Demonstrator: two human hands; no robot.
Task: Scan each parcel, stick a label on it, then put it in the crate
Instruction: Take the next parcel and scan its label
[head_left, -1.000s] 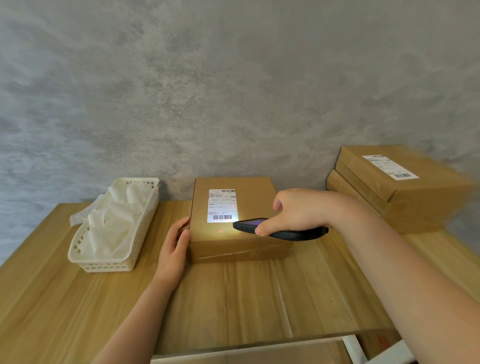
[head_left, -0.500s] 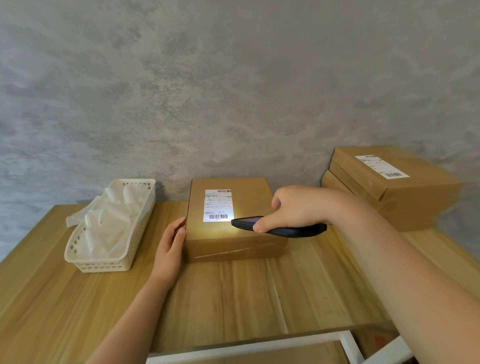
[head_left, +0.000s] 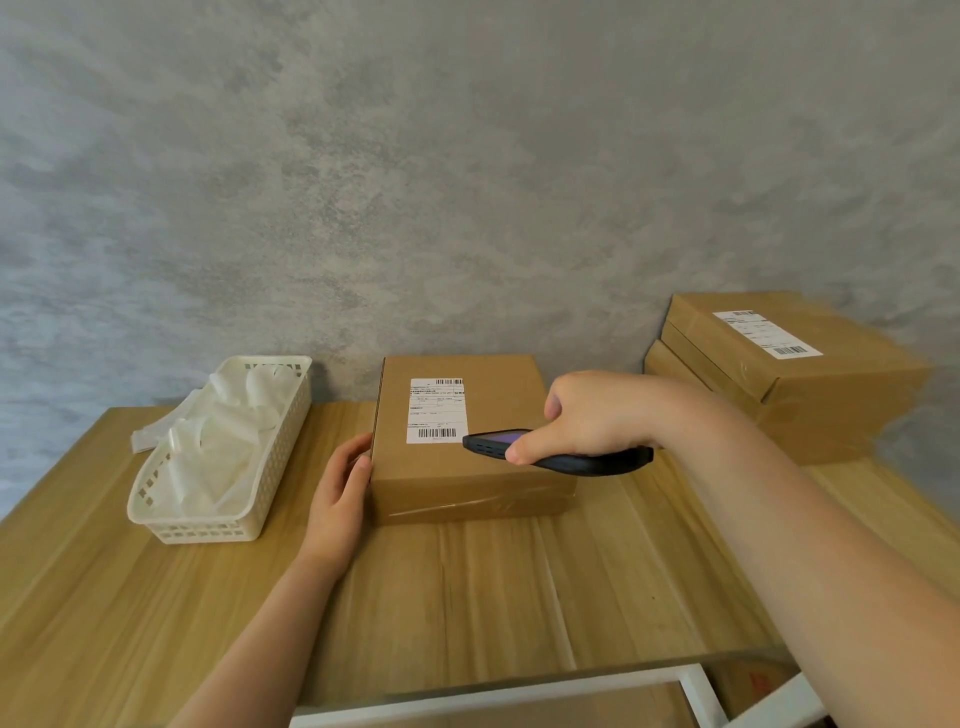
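Your left hand (head_left: 340, 491) fingers are lying straight against the left side of the parcel (head_left: 462, 441), which is sitting on the table (head_left: 467, 587) at 12 o'clock. Your right hand (head_left: 587, 415) fingers are curling around the scanner (head_left: 561, 452), hovering over the parcel's label (head_left: 435, 410). At 9 o'clock a white basket (head_left: 208, 530) is standing; at 2 o'clock stacked boxes (head_left: 810, 384) are lying.

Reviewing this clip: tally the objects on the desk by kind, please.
Cardboard parcels: 3 (one under the scanner, two stacked at right)
White basket: 1
Handheld scanner: 1
Total: 5
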